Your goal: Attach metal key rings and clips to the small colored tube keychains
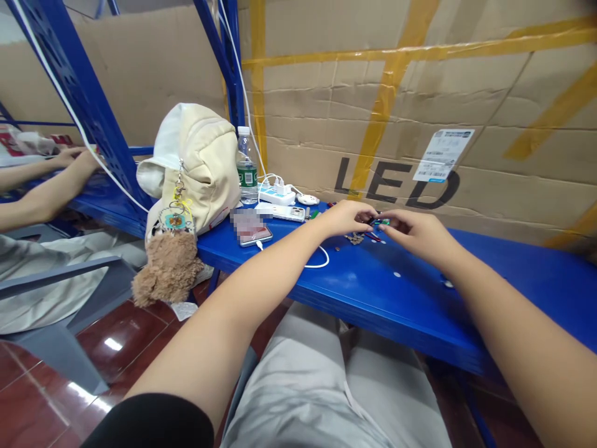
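Observation:
My left hand [349, 218] and my right hand [415, 231] meet over the blue table, fingertips nearly touching. Both are closed in a pinch. Between them shows a small green and dark piece [384, 222], too small to name, with the right fingertips on it. The left fingers close on a small dark part [372, 220], which they largely hide. Below the hands lie several small brown pieces [354, 238] and a red strip [373, 236]. A small white disc [397, 274] sits nearer the table's front edge.
On the blue table [364, 298], left of my hands, are phones [284, 212], a power strip [276, 195] with cables and a water bottle [247, 167]. A cream backpack [205, 155] with a plush charm stands beside them. Behind is a cardboard wall [317, 118]. Far left, another person's arms [60, 180] show.

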Motion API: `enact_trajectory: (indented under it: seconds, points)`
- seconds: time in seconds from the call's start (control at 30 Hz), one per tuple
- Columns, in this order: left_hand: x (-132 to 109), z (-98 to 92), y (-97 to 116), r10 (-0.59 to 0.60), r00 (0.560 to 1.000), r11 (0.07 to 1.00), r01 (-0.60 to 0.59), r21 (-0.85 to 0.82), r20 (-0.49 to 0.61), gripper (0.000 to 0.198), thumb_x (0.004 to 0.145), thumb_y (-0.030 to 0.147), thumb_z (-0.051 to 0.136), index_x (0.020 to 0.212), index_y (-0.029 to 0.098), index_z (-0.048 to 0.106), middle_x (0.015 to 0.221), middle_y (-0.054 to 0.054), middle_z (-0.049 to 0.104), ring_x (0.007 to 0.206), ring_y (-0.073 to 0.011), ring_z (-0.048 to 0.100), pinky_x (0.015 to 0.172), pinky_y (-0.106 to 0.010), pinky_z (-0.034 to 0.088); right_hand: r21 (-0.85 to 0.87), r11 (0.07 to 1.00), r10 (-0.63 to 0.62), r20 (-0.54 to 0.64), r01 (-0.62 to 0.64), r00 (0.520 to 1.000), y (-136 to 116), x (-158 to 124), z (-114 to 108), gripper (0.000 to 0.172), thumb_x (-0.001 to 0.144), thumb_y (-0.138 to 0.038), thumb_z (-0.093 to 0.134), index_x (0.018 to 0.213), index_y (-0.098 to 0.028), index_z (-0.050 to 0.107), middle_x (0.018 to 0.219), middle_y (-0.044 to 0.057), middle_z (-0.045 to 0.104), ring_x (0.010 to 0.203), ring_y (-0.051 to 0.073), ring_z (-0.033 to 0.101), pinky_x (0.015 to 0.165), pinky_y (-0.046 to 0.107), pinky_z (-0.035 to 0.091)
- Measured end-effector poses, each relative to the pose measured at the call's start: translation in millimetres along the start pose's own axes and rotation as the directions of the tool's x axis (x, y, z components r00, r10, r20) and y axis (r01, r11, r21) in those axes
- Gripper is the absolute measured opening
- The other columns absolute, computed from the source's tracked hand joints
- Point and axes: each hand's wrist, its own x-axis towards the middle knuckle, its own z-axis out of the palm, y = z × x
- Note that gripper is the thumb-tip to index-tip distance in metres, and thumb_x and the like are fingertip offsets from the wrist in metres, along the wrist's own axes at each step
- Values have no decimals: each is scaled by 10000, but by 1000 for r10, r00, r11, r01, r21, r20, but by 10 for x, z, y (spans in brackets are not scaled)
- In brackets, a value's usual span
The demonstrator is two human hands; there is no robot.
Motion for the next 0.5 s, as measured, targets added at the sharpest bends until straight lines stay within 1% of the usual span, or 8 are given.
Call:
enact_trajectory:
  seconds: [0.07, 0.13, 0.17, 0.37, 0.5]
  points:
    - [-6, 5, 12, 2, 1000, 1000, -2, -15, 15, 221, 769, 144, 641, 989, 126, 654, 909, -45, 701, 870, -144, 630, 811, -278, 465, 3, 1000, 9, 25, -9, 1000, 4, 1, -9, 389, 814, -488, 537, 1010, -201, 711, 608, 31, 620, 501, 153, 491, 519, 291, 389]
    - [-16, 2, 30, 8, 1000, 1000, -8, -3, 24, 195, 787, 154, 617, 978, 137, 652, 876, -29, 692, 850, -146, 624, 794, -284, 461, 0, 1000, 25, 39, -25, 999, -2, 0, -18, 424, 809, -497, 536, 1055, -196, 706, 619, 41, 632, 504, 161, 501, 520, 299, 393]
    - [-21, -4, 43, 9, 1000, 1000, -9, 7, 6, 181, 796, 157, 605, 968, 141, 654, 869, -26, 688, 845, -146, 621, 794, -286, 458, -7, 999, 34, 40, -34, 999, -10, 0, -24, 432, 807, -495, 536, 1068, -195, 704, 620, 44, 636, 507, 166, 507, 519, 302, 394]
    - [-45, -60, 138, 0, 999, 1000, 1, 17, -32, 174, 846, 188, 568, 990, 142, 654, 939, -41, 687, 881, -147, 619, 816, -273, 457, -27, 996, 82, 42, -81, 996, -80, 4, -63, 457, 782, -484, 525, 1118, -221, 688, 633, 43, 662, 545, 195, 571, 539, 322, 433]
    - [-21, -58, 127, -14, 999, 1000, 15, 23, -50, 216, 870, 175, 534, 1051, 154, 650, 999, -53, 692, 917, -155, 624, 850, -289, 461, -17, 994, 111, 41, -111, 993, -110, 10, -72, 466, 778, -470, 534, 1159, -230, 656, 632, 38, 652, 551, 197, 571, 541, 323, 437]
